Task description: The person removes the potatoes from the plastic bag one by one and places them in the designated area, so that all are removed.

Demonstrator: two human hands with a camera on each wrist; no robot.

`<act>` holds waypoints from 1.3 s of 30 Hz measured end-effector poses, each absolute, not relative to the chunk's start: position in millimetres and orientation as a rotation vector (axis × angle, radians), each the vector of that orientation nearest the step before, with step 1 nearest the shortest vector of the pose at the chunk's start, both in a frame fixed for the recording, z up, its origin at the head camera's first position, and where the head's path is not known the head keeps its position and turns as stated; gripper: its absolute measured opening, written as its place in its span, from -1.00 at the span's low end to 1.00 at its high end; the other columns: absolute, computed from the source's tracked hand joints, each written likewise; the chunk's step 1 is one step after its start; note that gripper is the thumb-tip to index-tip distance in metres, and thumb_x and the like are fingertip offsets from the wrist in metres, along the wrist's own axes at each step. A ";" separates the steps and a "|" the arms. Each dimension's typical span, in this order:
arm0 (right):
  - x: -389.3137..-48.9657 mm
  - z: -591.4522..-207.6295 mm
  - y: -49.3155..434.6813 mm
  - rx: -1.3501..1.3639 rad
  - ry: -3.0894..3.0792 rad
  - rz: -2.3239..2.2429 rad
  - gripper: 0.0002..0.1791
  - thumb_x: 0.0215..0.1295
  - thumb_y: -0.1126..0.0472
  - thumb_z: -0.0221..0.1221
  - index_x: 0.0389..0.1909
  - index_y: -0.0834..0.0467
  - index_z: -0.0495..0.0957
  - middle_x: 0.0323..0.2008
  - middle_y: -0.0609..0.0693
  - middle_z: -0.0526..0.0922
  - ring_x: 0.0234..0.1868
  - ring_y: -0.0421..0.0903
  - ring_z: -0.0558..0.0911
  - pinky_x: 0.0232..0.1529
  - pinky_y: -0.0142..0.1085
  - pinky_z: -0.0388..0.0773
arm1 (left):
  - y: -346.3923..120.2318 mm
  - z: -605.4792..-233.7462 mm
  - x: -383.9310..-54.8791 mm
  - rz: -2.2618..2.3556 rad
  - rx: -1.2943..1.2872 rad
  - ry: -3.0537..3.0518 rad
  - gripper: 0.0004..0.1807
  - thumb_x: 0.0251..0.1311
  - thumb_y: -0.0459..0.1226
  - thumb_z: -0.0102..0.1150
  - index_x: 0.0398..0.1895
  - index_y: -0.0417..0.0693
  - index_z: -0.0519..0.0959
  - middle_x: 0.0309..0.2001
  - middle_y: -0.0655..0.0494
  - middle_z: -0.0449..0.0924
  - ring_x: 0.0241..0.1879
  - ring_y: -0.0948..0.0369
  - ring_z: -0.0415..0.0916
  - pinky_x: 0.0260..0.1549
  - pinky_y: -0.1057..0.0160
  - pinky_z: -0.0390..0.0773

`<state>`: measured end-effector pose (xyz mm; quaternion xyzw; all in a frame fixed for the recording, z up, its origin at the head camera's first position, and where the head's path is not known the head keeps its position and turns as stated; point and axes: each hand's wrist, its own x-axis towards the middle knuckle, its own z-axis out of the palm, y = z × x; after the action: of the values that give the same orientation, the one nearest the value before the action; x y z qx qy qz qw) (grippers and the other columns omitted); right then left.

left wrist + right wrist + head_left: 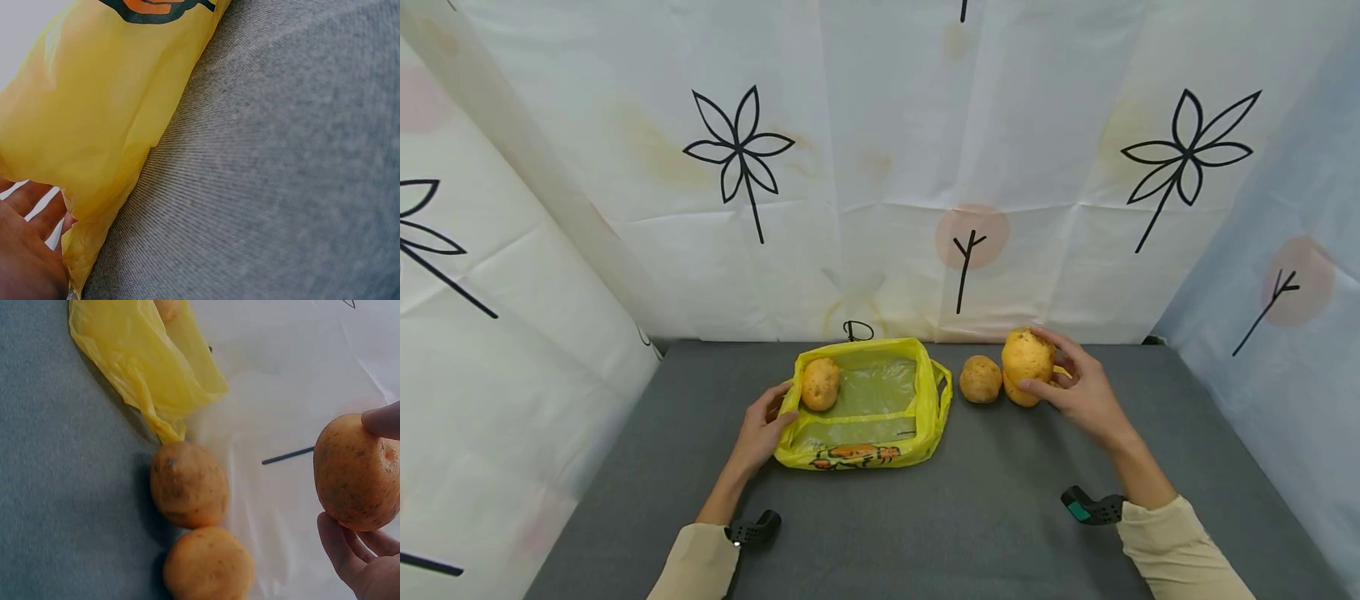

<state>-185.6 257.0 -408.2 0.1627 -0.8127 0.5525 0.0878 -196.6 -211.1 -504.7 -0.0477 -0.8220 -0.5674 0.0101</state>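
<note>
Yellow plastic bag [925, 435] in my left hand [763, 425], a held potato [1027, 355] in my right hand [1086, 396].
On the left I grip the bag's side edge between thumb and part-curled fingers; one bagged potato [820, 384] lies inside, at that same end. On the right my fingers and thumb spread only as wide as the potato they pinch, raised over the grey table [985, 517]. Below it sit a near potato [981, 380], just beside the bag, and a far potato [1021, 395], touching each other.

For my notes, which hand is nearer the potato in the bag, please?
Left hand, holding the bag beside that potato; the right hand is past the bag's opposite side.
</note>
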 end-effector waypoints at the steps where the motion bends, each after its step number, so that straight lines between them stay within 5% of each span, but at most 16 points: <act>1: -185.1 -407.6 259.5 0.481 -2.418 1.647 -0.18 0.29 0.40 0.34 0.54 0.15 0.24 0.44 0.21 0.21 0.11 -0.13 0.47 -0.04 -0.51 0.54 | -212.3 -507.0 -197.7 -1.771 -0.152 -2.564 -0.44 0.47 -0.41 0.08 0.49 -0.24 0.28 0.44 -0.30 0.26 0.40 -0.21 0.27 0.26 -0.21 0.35; 11: -182.2 -408.4 290.4 0.356 -2.463 1.625 -0.15 0.34 0.33 0.33 0.58 0.08 0.17 0.49 0.24 0.14 0.17 -0.26 0.41 -0.11 -0.52 0.55 | -213.9 -510.4 -199.6 -1.749 -0.170 -2.558 -0.45 0.46 -0.39 0.10 0.48 -0.23 0.31 0.43 -0.29 0.29 0.40 -0.18 0.27 0.26 -0.19 0.35; 19: -185.3 -415.6 320.0 0.162 -2.516 1.648 -0.09 0.35 0.27 0.33 0.62 -0.01 0.09 0.54 0.26 0.00 0.40 0.39 0.20 -0.10 -0.56 0.47 | -204.2 -485.5 -187.2 -1.772 -0.167 -2.560 -0.45 0.44 -0.49 0.04 0.46 -0.39 0.26 0.43 -0.40 0.24 0.40 -0.28 0.23 0.27 -0.25 0.32; 25: -190.1 -423.6 341.6 0.038 -2.552 1.650 -0.10 0.38 0.22 0.31 0.63 -0.09 0.07 0.56 0.32 -0.08 0.46 0.50 0.06 0.17 -0.02 0.43 | -200.8 -476.5 -180.2 -1.750 -0.183 -2.569 -0.46 0.46 -0.48 0.02 0.46 -0.42 0.25 0.41 -0.43 0.25 0.38 -0.30 0.25 0.24 -0.25 0.35; 27: -191.8 -427.7 348.4 0.019 -2.549 1.661 -0.11 0.39 0.21 0.30 0.63 -0.12 0.07 0.55 0.34 -0.07 0.45 0.50 0.08 0.17 -0.08 0.45 | -200.5 -476.3 -179.7 -1.748 -0.186 -2.565 -0.46 0.47 -0.48 0.01 0.46 -0.42 0.25 0.41 -0.42 0.25 0.37 -0.30 0.26 0.23 -0.24 0.36; 31: -195.2 -437.3 362.3 -0.004 -2.548 1.681 -0.14 0.42 0.22 0.28 0.62 -0.15 0.08 0.50 0.37 -0.03 0.39 0.46 0.16 -0.12 -0.55 0.44 | -200.1 -474.7 -179.8 -1.765 -0.175 -2.551 -0.47 0.46 -0.48 0.02 0.46 -0.39 0.27 0.40 -0.41 0.28 0.36 -0.28 0.29 0.22 -0.23 0.37; 39: -206.6 -455.1 389.4 -0.116 -2.571 1.833 -0.10 0.43 0.19 0.26 0.63 -0.23 -0.01 0.57 0.38 -0.22 0.40 0.30 0.12 -0.12 -0.57 0.46 | -201.8 -475.6 -180.8 -1.784 -0.161 -2.568 -0.45 0.45 -0.48 0.04 0.47 -0.39 0.26 0.41 -0.40 0.26 0.37 -0.28 0.28 0.22 -0.22 0.38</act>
<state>-206.6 389.4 -455.1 -0.0366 -0.8137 0.5801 -0.0091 -180.8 -201.8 -475.6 -0.0514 -0.8202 -0.5697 0.0053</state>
